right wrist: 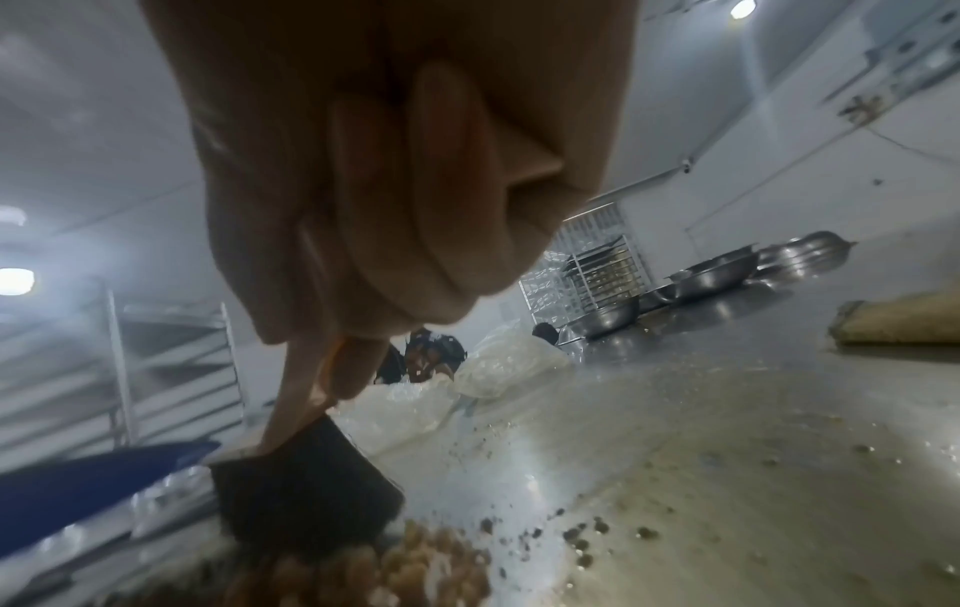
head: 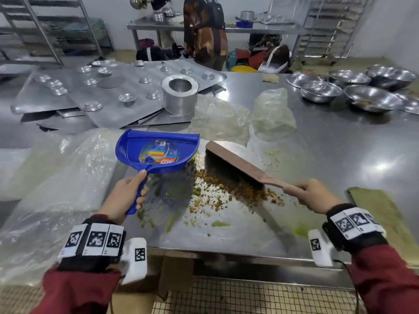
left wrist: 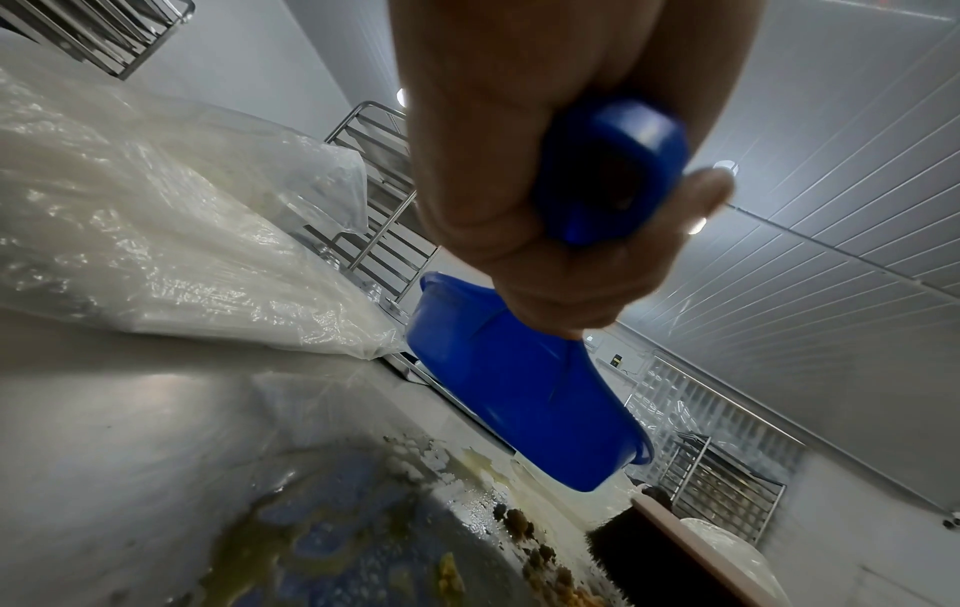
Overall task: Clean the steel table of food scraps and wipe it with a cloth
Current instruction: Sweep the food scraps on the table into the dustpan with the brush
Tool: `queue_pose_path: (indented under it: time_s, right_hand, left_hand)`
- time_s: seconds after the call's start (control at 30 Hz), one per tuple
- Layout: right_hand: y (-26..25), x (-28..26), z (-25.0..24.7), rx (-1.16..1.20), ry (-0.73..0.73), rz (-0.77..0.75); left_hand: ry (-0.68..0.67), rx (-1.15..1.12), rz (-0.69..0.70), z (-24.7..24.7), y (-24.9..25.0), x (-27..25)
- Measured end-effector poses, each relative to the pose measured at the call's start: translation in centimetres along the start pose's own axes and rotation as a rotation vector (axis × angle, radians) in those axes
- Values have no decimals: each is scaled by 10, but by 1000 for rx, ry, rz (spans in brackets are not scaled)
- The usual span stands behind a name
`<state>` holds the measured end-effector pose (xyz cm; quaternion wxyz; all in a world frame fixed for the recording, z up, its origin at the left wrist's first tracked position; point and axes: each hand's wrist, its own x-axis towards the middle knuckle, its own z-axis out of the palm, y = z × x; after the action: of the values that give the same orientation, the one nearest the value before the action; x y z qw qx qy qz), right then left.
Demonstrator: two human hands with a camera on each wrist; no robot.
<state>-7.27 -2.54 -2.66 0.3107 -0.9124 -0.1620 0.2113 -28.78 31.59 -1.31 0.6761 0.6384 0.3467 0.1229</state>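
Observation:
My left hand (head: 127,193) grips the handle of a blue dustpan (head: 156,150), which is lifted and tilted above the steel table (head: 340,155); the left wrist view shows the dustpan (left wrist: 519,394) from below. My right hand (head: 315,196) holds the handle of a brown hand brush (head: 238,166) whose dark bristles (right wrist: 301,488) rest on the table beside the pan's lip. A pile of brown and green food scraps (head: 226,189) lies in front of the bristles, with green smears (head: 167,223) nearer the front edge.
Clear plastic bags (head: 56,189) cover the table's left; two more bags (head: 272,114) lie behind the brush. Metal trays with small moulds (head: 102,87) and a steel cylinder (head: 180,96) stand behind. Steel bowls (head: 362,91) sit far right. A greenish cloth (head: 381,211) lies at right. A person (head: 204,30) stands beyond.

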Motion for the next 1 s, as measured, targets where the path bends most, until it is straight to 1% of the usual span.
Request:
queue_pose_path:
  time_s: [0.07,0.13,0.23,0.33,0.4,0.47,0.53,0.6,0.67,0.73,0.83,0.9,1.0]
  right_hand:
    - [6,-6,-4,38,66,-7]
    - [18,-13,-9,97,170,11]
    - [41,-24,-25,138,317,86]
    - [63,-30,-35,123,389,161]
    - [72,-32,-36,123,374,211]
    - [70,-36,-31,99,317,236]
    - [58,-43,-19,98,239,203]
    - [41,-51,-3,153,144,154]
    - [33,-56,11,176,103,118]
    - [34,-64,15,243,133,103]
    - [49,-77,7,335,223,101]
    - [66,-85,-2,310,314,110]
    - [91,-99,-10,202,425,191]
  left_hand:
    - [5,-3,5,1,-2,-1]
    - [10,-11,4,5,-3,-3]
    - [-5,-14,4,16,-5,-4]
    - [-34,-11,10,30,-8,-8]
    - [-39,-25,-1,41,-9,-14]
    - [-34,-36,-12,49,-10,-23]
    - [-30,-44,-16,56,-12,-31]
    - [-25,-39,-20,61,-14,-42]
    - [-14,-32,-10,67,-19,-54]
    - [-5,-29,0,70,-24,-67]
    - [-1,-35,4,70,-33,-83]
    - [12,-26,1,69,-40,-92]
    - [20,-30,-12,67,-50,-101]
